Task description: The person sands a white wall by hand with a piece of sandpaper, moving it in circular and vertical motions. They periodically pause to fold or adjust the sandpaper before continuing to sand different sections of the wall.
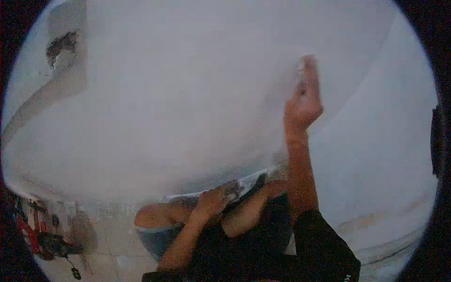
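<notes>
A broad whitish wall surface [188,94] fills most of the head view. My right hand [304,101] is raised against it on the right, fingers extended upward and pressed together. A pale, thin thing [301,70] shows along the finger side of this hand, too blurred to name. Low in the middle, my left hand [217,199] lies close to my bent legs, beside a whitish strip [246,183]. Its fingers look dusty and blurred, and whether they hold anything is unclear.
A brown, rough-edged patch [68,47] marks the wall at upper left, with a grey-brown band [33,105] curving down from it. Red and black equipment [47,239] with a dangling cord stands on the floor at lower left. A dark object [436,141] sits at the far right edge.
</notes>
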### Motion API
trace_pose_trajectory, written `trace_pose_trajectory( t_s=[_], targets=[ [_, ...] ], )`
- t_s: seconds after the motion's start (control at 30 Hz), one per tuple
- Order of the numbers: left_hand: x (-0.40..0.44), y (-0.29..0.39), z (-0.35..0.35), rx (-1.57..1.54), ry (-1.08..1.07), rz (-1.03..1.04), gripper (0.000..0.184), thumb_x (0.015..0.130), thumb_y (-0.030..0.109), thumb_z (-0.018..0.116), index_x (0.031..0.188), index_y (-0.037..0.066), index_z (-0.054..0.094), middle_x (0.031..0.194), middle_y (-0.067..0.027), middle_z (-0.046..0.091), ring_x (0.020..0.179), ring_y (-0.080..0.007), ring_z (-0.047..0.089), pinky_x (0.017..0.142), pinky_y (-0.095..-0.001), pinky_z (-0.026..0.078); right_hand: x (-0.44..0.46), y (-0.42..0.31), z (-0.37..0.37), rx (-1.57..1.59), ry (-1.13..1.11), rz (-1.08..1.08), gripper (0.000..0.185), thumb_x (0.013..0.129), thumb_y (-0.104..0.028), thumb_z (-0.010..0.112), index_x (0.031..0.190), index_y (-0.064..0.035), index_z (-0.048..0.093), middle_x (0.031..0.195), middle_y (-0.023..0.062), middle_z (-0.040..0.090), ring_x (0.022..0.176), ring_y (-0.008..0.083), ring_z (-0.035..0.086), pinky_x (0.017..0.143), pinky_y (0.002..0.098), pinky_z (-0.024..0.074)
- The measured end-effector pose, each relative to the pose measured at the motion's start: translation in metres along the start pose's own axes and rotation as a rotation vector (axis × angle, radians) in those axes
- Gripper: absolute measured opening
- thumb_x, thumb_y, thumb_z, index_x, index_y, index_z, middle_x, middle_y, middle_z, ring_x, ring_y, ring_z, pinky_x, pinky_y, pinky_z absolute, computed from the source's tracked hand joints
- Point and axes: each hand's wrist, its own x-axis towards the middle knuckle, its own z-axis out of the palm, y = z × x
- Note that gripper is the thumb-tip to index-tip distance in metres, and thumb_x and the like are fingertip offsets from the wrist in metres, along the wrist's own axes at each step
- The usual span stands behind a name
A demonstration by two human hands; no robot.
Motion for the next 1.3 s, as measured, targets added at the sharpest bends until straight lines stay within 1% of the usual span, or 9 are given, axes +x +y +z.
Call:
trace_pose_trajectory(
  t_s=[0.13, 0.2, 0.27, 0.43, 0.6, 0.73, 1.13, 1.2, 1.3],
  targets=[
    [-0.007, -0.014, 0.010, -0.094, -0.036, 0.132, 0.063, 0.101, 0.057, 0.045, 0.138, 0.007, 0.056, 0.131, -0.0267, 0.062, 0.115, -0.0461, 0.062, 0.099, -0.0562, 0.049, -0.050, -0.008, -0.023, -0.101, -0.249, -0.171, 0.032, 0.106, -0.012, 0.049, 0.132, -0.0036, 0.065, 0.136, 0.0141, 0.065, 0.132, 0.0311, 0.058, 0.109, 0.0401, 0.0481],
    [-0.001, -0.036, 0.034, 0.039, -0.118, 0.110, 0.064, 0.101, 0.057, 0.046, 0.139, 0.007, 0.054, 0.132, -0.0261, 0.062, 0.116, -0.0470, 0.062, 0.099, -0.0574, 0.048, -0.075, 0.051, -0.024, 0.968, 0.069, 0.670, 0.034, 0.106, -0.014, 0.049, 0.135, -0.0055, 0.064, 0.136, 0.0137, 0.065, 0.129, 0.0316, 0.060, 0.107, 0.0396, 0.0492],
    [0.007, -0.039, 0.035, 0.162, -0.189, 0.089, 0.065, 0.101, 0.057, 0.047, 0.141, 0.007, 0.053, 0.133, -0.0256, 0.061, 0.116, -0.0479, 0.061, 0.099, -0.0587, 0.048, -0.049, 0.100, -0.042, -0.501, 0.021, 0.146, 0.035, 0.106, -0.018, 0.049, 0.137, -0.0067, 0.062, 0.138, 0.0126, 0.064, 0.124, 0.0306, 0.064, 0.102, 0.0368, 0.0528],
    [-0.001, -0.034, 0.048, 0.076, -0.168, 0.121, 0.073, 0.099, 0.060, 0.048, 0.148, 0.006, 0.043, 0.139, -0.0288, 0.056, 0.121, -0.0493, 0.058, 0.102, -0.0597, 0.046, 0.019, 0.032, -0.013, -0.007, 0.054, 0.458, 0.041, 0.107, -0.021, 0.042, 0.145, -0.0125, 0.055, 0.147, 0.0100, 0.058, 0.127, 0.0252, 0.062, 0.097, 0.0386, 0.0535],
    [-0.003, -0.037, 0.057, 0.008, -0.212, 0.087, 0.077, 0.099, 0.061, 0.048, 0.151, 0.006, 0.039, 0.140, -0.0296, 0.054, 0.123, -0.0496, 0.057, 0.105, -0.0596, 0.044, -0.053, -0.002, 0.004, 0.007, -0.016, -0.207, 0.038, 0.104, -0.010, 0.049, 0.141, -0.0033, 0.058, 0.145, 0.0182, 0.057, 0.130, 0.0315, 0.059, 0.102, 0.0377, 0.0527],
    [-0.003, -0.038, 0.040, 0.097, -0.421, -0.079, 0.079, 0.097, 0.062, 0.050, 0.152, 0.007, 0.038, 0.143, -0.0294, 0.053, 0.129, -0.0485, 0.053, 0.108, -0.0585, 0.042, -0.066, 0.057, -0.011, 0.211, 0.175, 0.418, 0.038, 0.104, -0.009, 0.051, 0.141, 0.0001, 0.057, 0.148, 0.0176, 0.054, 0.139, 0.0305, 0.050, 0.116, 0.0421, 0.0390],
    [0.007, -0.050, 0.070, 0.108, -0.413, -0.042, 0.073, 0.100, 0.054, 0.052, 0.158, 0.015, 0.032, 0.154, -0.0211, 0.042, 0.140, -0.0402, 0.043, 0.115, -0.0521, 0.036, -0.099, 0.040, -0.009, 0.071, -0.147, -0.225, 0.040, 0.104, -0.008, 0.047, 0.142, 0.0029, 0.054, 0.151, 0.0162, 0.052, 0.142, 0.0291, 0.047, 0.117, 0.0429, 0.0372],
    [0.007, -0.054, 0.075, 0.115, -0.443, -0.055, 0.072, 0.100, 0.053, 0.052, 0.158, 0.015, 0.031, 0.157, -0.0194, 0.038, 0.143, -0.0389, 0.039, 0.117, -0.0510, 0.034, -0.098, 0.055, -0.026, 0.176, 0.026, 0.291, 0.039, 0.105, -0.013, 0.051, 0.140, 0.0036, 0.056, 0.148, 0.0157, 0.055, 0.138, 0.0286, 0.052, 0.116, 0.0409, 0.0389],
    [0.014, -0.060, 0.076, 0.079, -0.558, -0.096, 0.071, 0.101, 0.051, 0.052, 0.159, 0.017, 0.031, 0.162, -0.0170, 0.032, 0.148, -0.0371, 0.033, 0.120, -0.0495, 0.030, -0.026, 0.065, -0.031, -0.156, 0.092, 0.424, 0.039, 0.105, -0.013, 0.052, 0.141, 0.0021, 0.056, 0.149, 0.0140, 0.054, 0.137, 0.0265, 0.053, 0.113, 0.0375, 0.0429]
  ],
)
